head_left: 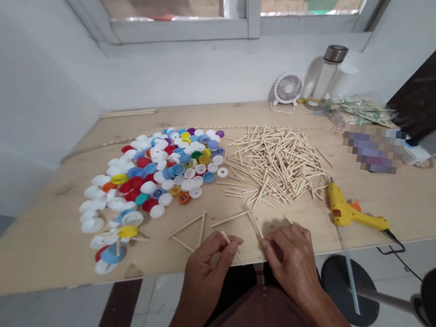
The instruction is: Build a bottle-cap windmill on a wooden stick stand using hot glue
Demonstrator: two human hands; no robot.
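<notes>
My left hand [210, 264] is over the table's front edge, closed in a pinch on a thin wooden stick [224, 235] that slants between thumb and forefinger. To its right, my right hand [290, 256] rests low on the table, its fingers bent and its fingertips on the lower end of another wooden stick [255, 224]. That stick meets a second one [230, 219] at its top, making an open angle. Left of these lies a triangle of joined sticks [202, 228], its lower right corner partly behind my left hand.
Colourful bottle caps [143, 162] spread over the left of the table [53, 210]. A heap of sticks [282, 164] lies centre-back. On the right is a yellow glue gun [353, 210] with a cable. A small white fan [288, 89] and a bottle [328, 73] stand by the wall.
</notes>
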